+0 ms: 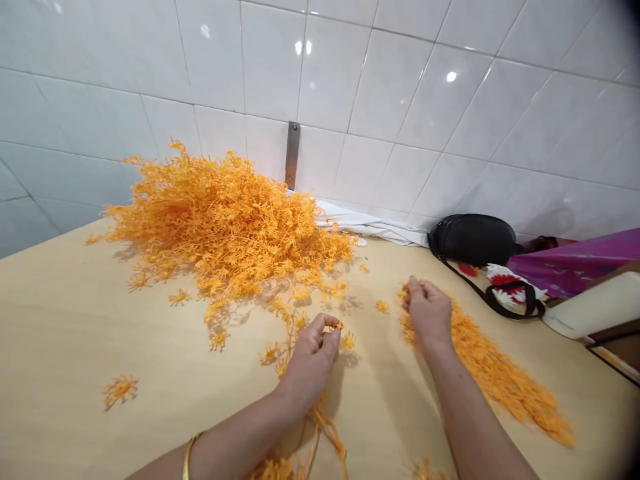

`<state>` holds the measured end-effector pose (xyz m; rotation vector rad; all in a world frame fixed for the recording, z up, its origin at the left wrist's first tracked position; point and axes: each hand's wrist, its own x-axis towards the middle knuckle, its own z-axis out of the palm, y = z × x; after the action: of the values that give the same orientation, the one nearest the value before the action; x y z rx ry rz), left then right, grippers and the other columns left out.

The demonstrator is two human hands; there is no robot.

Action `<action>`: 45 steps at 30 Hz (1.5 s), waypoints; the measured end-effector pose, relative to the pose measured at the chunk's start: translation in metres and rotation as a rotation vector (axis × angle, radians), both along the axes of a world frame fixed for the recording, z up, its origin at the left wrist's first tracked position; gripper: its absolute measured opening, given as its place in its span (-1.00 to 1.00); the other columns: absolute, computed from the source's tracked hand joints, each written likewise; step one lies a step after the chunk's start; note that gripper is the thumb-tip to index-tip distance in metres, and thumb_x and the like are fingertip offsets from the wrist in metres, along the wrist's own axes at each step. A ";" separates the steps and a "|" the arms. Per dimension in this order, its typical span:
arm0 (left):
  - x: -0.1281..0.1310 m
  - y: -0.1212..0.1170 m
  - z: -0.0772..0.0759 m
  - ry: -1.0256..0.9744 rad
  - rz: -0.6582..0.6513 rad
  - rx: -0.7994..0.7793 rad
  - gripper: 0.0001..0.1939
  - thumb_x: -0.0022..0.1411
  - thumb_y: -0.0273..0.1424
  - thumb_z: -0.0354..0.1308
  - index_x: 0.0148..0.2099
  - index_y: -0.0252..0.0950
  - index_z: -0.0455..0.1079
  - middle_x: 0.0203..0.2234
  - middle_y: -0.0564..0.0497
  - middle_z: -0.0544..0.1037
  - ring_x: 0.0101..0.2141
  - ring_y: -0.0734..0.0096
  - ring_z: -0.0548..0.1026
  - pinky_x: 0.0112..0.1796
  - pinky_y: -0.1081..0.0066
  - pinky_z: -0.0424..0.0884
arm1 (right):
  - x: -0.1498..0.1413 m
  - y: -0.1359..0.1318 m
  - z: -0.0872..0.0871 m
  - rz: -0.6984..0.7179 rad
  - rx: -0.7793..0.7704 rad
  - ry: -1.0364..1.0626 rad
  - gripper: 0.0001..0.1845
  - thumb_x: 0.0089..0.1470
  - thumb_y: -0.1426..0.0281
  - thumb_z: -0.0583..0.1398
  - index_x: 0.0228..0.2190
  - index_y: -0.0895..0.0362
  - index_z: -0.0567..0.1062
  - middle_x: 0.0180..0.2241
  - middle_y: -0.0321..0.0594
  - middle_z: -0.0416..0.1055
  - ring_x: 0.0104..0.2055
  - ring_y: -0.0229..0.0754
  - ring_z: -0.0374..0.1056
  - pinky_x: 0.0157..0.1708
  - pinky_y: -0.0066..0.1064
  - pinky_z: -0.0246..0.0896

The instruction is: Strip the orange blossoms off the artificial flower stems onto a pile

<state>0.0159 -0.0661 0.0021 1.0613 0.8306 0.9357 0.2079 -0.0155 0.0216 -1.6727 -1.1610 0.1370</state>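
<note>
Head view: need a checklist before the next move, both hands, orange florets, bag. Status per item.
1. Left hand has its piece pinched: ok, a small orange floret sits between thumb and forefinger.
2. Right hand has a piece gripped: cannot tell, the fingers hide it.
3. Big orange pile apart from the orange row: ok.
4. Space between pile and row free of strays: not ok, a single yellow-orange floret lies there.
5. Strap of the black bag off the row: ok.

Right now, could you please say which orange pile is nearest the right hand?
It's the long, narrow pile beside the right hand; the bushy heap lies farther left.
</note>
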 end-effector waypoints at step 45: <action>-0.007 0.015 0.000 -0.189 0.142 -0.103 -0.82 0.05 -0.31 0.00 -0.39 -0.23 0.02 -0.79 0.25 0.12 -0.75 0.67 0.00 -0.68 0.60 -0.09 | 0.000 -0.011 0.007 -0.424 -0.476 -0.877 -0.82 -0.12 0.56 0.01 -0.40 0.24 0.34 -0.34 0.00 0.26 -0.29 0.02 0.17 -0.46 -0.32 -0.10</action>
<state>0.0090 -0.0507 0.0017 0.8196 0.7954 1.0834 0.2080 -0.0263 0.0282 -2.4806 -1.4191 -0.7050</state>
